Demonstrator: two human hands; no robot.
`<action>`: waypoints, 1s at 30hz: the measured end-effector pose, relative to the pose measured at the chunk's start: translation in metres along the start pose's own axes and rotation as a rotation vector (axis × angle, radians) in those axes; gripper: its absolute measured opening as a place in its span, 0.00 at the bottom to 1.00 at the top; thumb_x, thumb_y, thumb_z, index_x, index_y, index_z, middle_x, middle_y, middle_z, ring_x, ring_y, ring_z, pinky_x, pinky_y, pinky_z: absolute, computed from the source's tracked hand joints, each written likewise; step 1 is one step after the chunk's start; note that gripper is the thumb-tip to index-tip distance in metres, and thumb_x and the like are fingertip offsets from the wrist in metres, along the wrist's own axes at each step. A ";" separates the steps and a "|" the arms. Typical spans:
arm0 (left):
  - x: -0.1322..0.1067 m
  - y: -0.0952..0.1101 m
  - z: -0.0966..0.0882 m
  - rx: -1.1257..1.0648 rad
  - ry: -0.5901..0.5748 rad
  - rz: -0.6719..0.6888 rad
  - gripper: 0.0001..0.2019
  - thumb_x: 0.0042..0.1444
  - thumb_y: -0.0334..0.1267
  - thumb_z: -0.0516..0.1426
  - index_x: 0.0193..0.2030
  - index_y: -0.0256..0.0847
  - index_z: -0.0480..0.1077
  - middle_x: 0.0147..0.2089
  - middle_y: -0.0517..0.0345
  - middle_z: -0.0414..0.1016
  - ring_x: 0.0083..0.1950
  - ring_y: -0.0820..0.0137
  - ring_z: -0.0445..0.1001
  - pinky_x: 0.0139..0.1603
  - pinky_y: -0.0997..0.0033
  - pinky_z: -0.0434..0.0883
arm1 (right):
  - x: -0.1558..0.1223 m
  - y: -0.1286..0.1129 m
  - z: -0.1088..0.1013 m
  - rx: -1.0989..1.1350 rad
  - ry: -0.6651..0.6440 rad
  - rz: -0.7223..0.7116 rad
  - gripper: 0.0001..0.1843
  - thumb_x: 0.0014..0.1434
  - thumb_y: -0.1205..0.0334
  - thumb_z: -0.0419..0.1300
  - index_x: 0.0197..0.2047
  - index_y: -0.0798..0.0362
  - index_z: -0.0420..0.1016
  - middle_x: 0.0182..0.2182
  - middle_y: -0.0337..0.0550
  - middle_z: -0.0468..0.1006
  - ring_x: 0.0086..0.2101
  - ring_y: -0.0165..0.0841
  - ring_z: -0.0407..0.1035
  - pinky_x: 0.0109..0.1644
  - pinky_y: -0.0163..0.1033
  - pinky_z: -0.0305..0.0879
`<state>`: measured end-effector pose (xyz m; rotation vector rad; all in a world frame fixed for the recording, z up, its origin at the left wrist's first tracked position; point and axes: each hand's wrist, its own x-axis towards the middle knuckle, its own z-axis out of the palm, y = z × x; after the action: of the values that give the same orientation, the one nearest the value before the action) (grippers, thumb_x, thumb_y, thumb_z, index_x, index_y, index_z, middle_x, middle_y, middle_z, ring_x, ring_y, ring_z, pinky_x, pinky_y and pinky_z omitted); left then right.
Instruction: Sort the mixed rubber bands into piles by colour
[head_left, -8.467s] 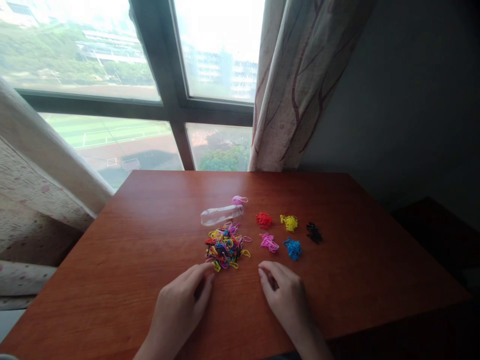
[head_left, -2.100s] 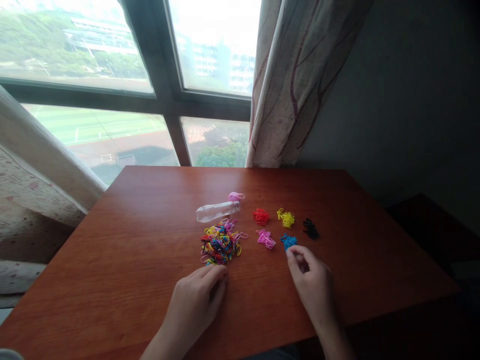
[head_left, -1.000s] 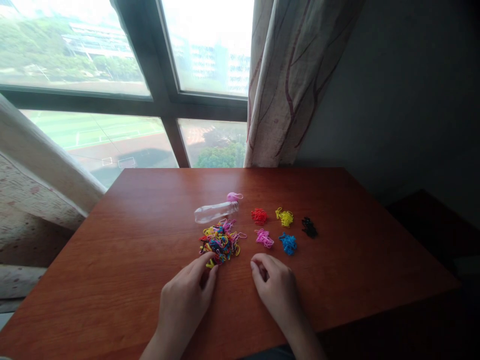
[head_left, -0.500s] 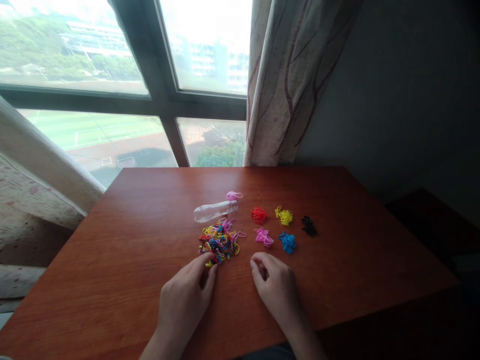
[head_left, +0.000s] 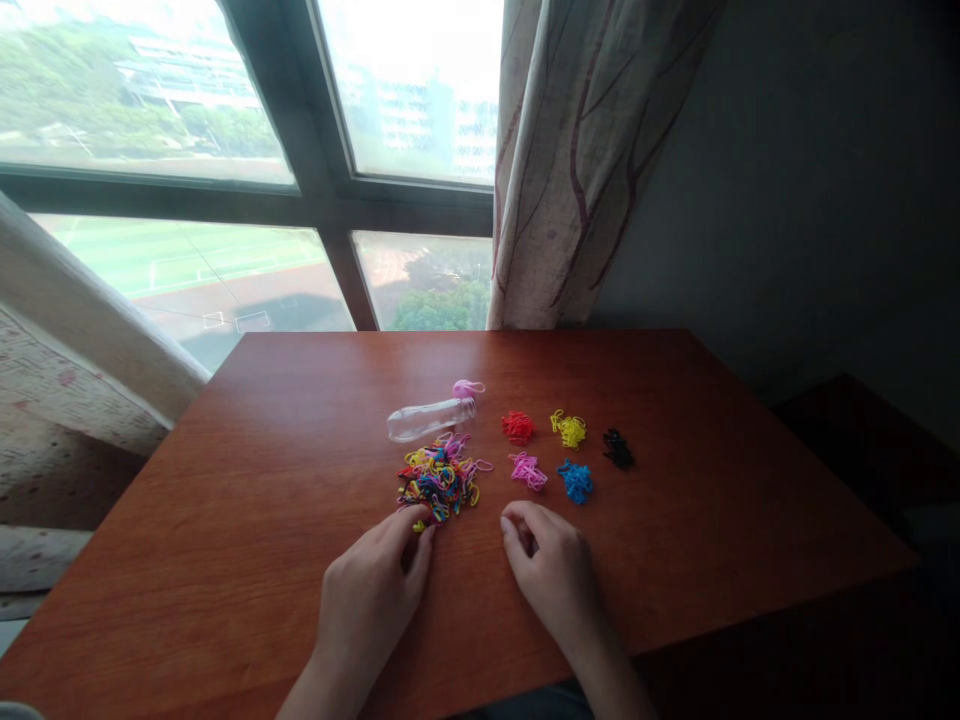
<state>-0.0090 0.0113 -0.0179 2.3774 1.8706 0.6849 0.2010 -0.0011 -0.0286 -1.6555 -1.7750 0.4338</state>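
Mixed pile of coloured loops (head_left: 441,476): on the tabletop (head_left: 240,500), centre of the frame. Left hand (head_left: 367,582): lower centre-left, fingertips at the pile's near edge, thumb and forefinger slightly parted with yellow showing between; a grip cannot be confirmed. Right hand (head_left: 555,568): lower centre-right, fingers curled, thumb near forefinger; contents cannot be determined. Sorted piles, right of centre: red (head_left: 517,428), yellow (head_left: 571,431) and black (head_left: 618,449) behind; pink (head_left: 529,471) and blue (head_left: 575,482) nearer. Clear container (head_left: 427,420): lying on its side, just above the mixed pile.
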 end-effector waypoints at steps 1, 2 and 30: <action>0.000 0.000 -0.001 -0.012 0.002 0.009 0.09 0.63 0.41 0.53 0.43 0.46 0.73 0.41 0.61 0.84 0.37 0.66 0.82 0.32 0.72 0.73 | 0.000 0.000 0.000 0.002 -0.002 0.001 0.08 0.64 0.65 0.54 0.35 0.50 0.73 0.25 0.37 0.74 0.26 0.31 0.69 0.33 0.33 0.58; 0.000 0.001 -0.001 -0.025 0.005 0.020 0.09 0.63 0.41 0.52 0.42 0.46 0.74 0.41 0.61 0.84 0.37 0.67 0.82 0.32 0.73 0.72 | 0.000 0.000 0.000 0.003 -0.004 0.000 0.08 0.64 0.65 0.54 0.35 0.50 0.73 0.25 0.37 0.75 0.27 0.31 0.69 0.33 0.33 0.58; 0.001 -0.002 -0.002 -0.130 0.080 -0.053 0.10 0.64 0.42 0.53 0.36 0.45 0.74 0.29 0.66 0.74 0.27 0.76 0.73 0.27 0.78 0.64 | 0.000 0.000 -0.001 0.039 0.001 -0.003 0.08 0.64 0.66 0.54 0.35 0.50 0.73 0.26 0.37 0.74 0.27 0.30 0.68 0.33 0.34 0.55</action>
<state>-0.0114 0.0123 -0.0164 2.2444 1.8497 0.8801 0.2014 -0.0017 -0.0284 -1.6260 -1.7573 0.4638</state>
